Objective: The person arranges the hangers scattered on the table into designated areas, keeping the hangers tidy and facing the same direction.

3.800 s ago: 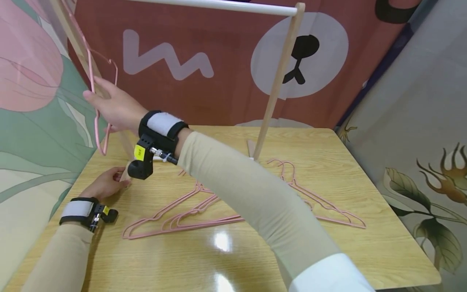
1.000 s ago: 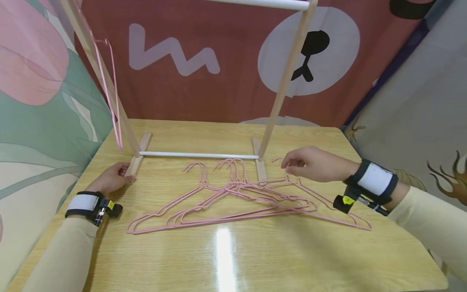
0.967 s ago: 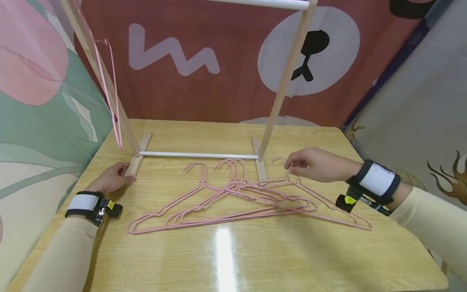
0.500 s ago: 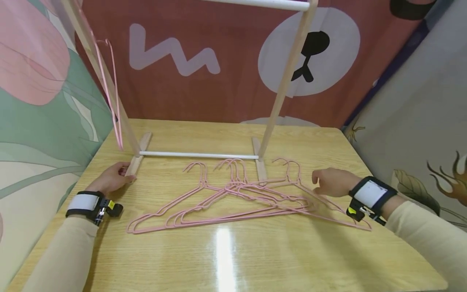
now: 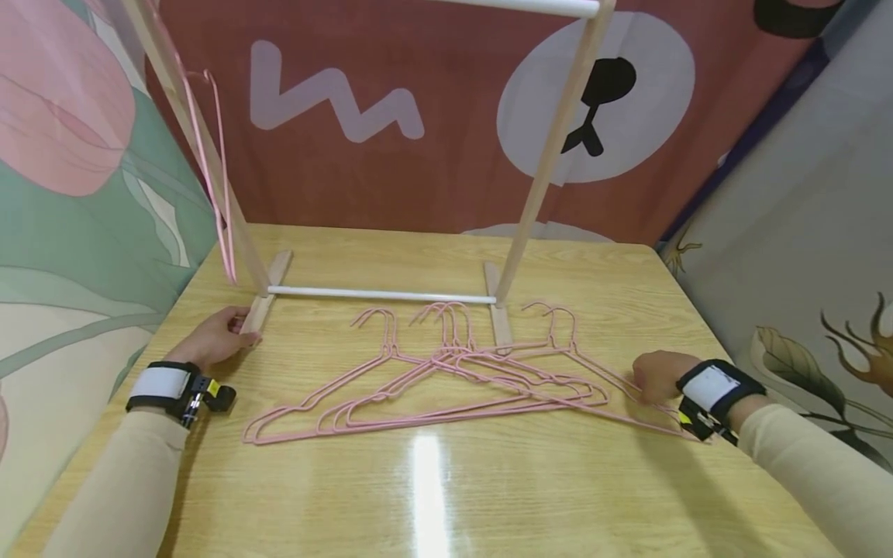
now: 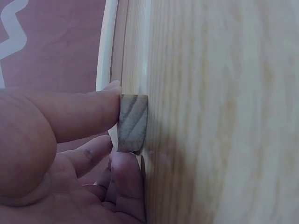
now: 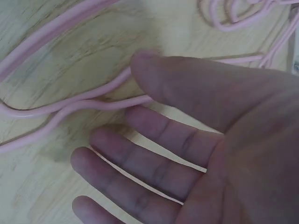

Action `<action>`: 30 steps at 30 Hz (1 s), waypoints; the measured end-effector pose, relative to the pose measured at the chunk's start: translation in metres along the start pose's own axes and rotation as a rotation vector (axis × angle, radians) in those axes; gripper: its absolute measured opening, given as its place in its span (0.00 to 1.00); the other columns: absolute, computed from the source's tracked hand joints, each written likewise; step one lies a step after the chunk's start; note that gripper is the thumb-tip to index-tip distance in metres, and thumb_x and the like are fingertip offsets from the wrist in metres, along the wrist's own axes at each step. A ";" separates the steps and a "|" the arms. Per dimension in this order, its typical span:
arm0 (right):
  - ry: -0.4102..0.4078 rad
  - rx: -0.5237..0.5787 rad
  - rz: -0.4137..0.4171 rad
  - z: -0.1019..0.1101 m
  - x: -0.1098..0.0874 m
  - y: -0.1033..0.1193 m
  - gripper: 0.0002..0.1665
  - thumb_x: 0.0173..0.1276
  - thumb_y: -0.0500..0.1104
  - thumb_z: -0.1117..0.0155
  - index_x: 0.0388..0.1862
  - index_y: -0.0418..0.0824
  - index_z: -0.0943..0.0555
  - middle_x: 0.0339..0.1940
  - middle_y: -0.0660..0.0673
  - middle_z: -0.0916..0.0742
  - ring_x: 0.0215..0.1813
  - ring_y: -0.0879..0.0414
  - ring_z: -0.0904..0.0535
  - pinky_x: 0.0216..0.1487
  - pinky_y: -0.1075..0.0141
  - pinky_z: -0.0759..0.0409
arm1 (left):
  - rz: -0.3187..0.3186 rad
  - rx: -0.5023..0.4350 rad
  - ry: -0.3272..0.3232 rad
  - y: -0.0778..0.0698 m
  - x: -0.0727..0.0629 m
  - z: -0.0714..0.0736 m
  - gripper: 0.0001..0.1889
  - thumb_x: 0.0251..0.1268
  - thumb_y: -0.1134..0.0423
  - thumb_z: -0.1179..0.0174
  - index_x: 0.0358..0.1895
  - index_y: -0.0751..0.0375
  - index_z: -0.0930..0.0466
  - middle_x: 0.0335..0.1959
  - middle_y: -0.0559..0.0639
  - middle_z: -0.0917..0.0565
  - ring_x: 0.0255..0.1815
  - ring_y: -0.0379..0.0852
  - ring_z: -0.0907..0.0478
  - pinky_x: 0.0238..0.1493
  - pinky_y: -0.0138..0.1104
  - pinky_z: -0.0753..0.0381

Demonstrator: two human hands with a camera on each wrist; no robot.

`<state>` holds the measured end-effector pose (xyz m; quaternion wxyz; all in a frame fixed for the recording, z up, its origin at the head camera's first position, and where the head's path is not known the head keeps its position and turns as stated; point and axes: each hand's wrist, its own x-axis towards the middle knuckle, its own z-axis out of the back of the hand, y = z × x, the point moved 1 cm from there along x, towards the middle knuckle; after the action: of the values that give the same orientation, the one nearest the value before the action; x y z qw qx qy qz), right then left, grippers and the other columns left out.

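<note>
My left hand (image 5: 216, 337) pinches the front end of the rack's left wooden foot (image 5: 256, 316); its cut end (image 6: 133, 122) sits between thumb and forefinger in the left wrist view. My right hand (image 5: 661, 377) is low over the right-hand pink hangers (image 5: 589, 363). In the right wrist view its thumb (image 7: 182, 81) and spread fingers stand apart, with pink hanger arms (image 7: 79, 101) running past the tips of thumb and forefinger. Several more pink hangers (image 5: 418, 373) lie overlapping on the table. One pink hanger (image 5: 222, 182) hangs by the rack's left post, its hook out of view.
The wooden rack has a right post (image 5: 551, 155), a white upper bar (image 5: 544, 6) and a white lower bar (image 5: 384, 294). It stands on a wood-grain table (image 5: 335, 504). A red-brown printed cloth (image 5: 335, 178) hangs behind, with patterned cloths at both sides.
My right hand has left the hanger at the left post, crossed to the hooks of the right-hand hangers, then moved right and down along their arms. My left hand keeps its grip.
</note>
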<state>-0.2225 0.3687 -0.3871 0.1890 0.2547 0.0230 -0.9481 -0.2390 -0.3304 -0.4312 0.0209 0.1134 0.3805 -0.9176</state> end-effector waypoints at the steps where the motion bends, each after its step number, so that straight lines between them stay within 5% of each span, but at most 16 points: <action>1: -0.008 -0.009 0.002 -0.002 0.002 -0.003 0.13 0.54 0.44 0.29 0.22 0.44 0.27 0.23 0.53 0.24 0.27 0.57 0.30 0.28 0.64 0.30 | -0.001 -0.001 0.000 0.000 0.000 0.000 0.32 0.77 0.64 0.45 0.70 0.87 0.46 0.54 0.75 0.30 0.52 0.64 0.31 0.49 0.43 0.29; 16: -0.032 0.028 0.030 -0.014 0.008 -0.015 0.13 0.57 0.39 0.31 0.20 0.45 0.27 0.22 0.52 0.24 0.26 0.56 0.30 0.29 0.63 0.30 | -0.028 0.007 -0.018 0.000 -0.001 0.001 0.32 0.76 0.65 0.44 0.69 0.88 0.45 0.53 0.75 0.30 0.52 0.64 0.30 0.47 0.40 0.30; 30: 0.001 0.153 0.005 -0.021 0.007 -0.019 0.17 0.49 0.29 0.28 0.21 0.45 0.28 0.22 0.52 0.26 0.27 0.55 0.30 0.28 0.63 0.32 | -0.046 0.022 -0.001 0.001 -0.002 0.003 0.32 0.77 0.65 0.45 0.69 0.88 0.46 0.53 0.74 0.29 0.52 0.63 0.30 0.48 0.42 0.29</action>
<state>-0.2250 0.3867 -0.4095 0.1715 0.2691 -0.0500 -0.9464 -0.2379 -0.3327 -0.4295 -0.0013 0.1041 0.3731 -0.9220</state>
